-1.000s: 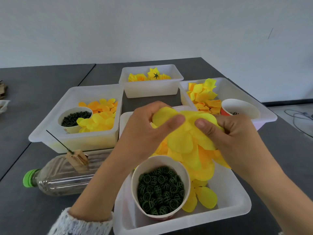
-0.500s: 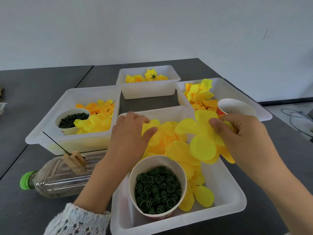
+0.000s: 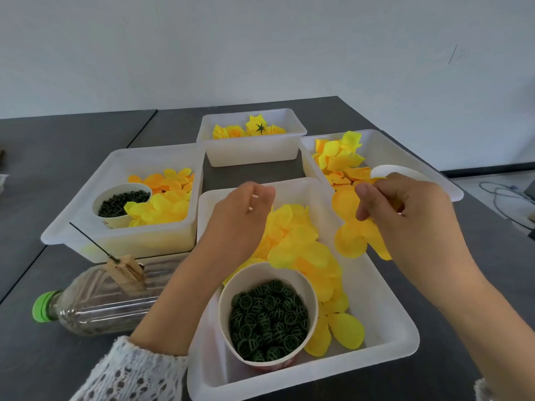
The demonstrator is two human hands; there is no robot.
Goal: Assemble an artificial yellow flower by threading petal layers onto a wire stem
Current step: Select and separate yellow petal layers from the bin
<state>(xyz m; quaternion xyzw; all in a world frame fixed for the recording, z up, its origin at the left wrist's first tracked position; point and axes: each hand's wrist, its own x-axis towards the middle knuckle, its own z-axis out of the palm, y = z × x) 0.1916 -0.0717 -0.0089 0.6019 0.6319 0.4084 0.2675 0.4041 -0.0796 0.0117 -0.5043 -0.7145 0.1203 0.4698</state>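
While my right hand (image 3: 405, 215) pinches a yellow petal layer (image 3: 351, 227) between thumb and curled fingers, the layer hangs over the right rim of the near tray (image 3: 385, 302), its lobes drooping. My left hand (image 3: 240, 224) hovers over the petal pile (image 3: 298, 244) in that tray, fingers loosely curled and holding nothing. A paper cup (image 3: 267, 314) of green ring pieces stands at the tray's front. The wire stem (image 3: 92, 241) slants up from a wooden clip (image 3: 127, 270) resting on a plastic bottle (image 3: 101, 299) that lies on its side to the left. 3 more trays hold petals: left (image 3: 86, 204), back (image 3: 252, 151) and right (image 3: 405, 146). All sit on a dark table (image 3: 58, 146).
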